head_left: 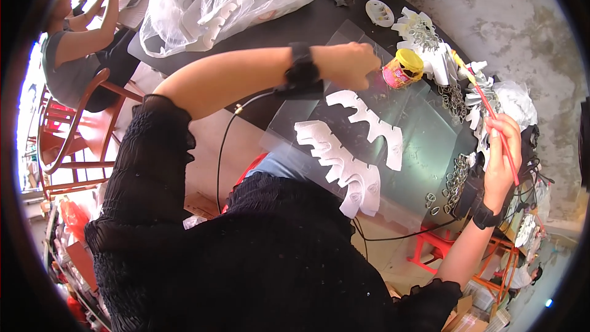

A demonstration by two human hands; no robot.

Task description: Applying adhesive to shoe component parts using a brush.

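My right hand point(505, 147) grips a paintbrush point(486, 99) by its thin red handle. Yellow matter coats the brush's tip, which points away from me toward the wall side. My left hand point(353, 66) is closed, its fingers curled beside a pink can point(398, 75) with a yellow-smeared rim. What those fingers hold, if anything, is hidden. Between my arms, a white notched curved strip point(372, 124) lies on a clear plastic sheet point(424, 141). Nearer to me are further white notched strips point(335, 158), apparently overlapping.
Metal rings point(456, 181) lie heaped along the table's right side, with more rings point(453, 101) farther back. White pieces point(439, 61) stand near the can. A clear plastic bag point(233, 0) fills the far left. Another person point(80, 49) sits at left. A cable point(222, 154) hangs below my left wrist.
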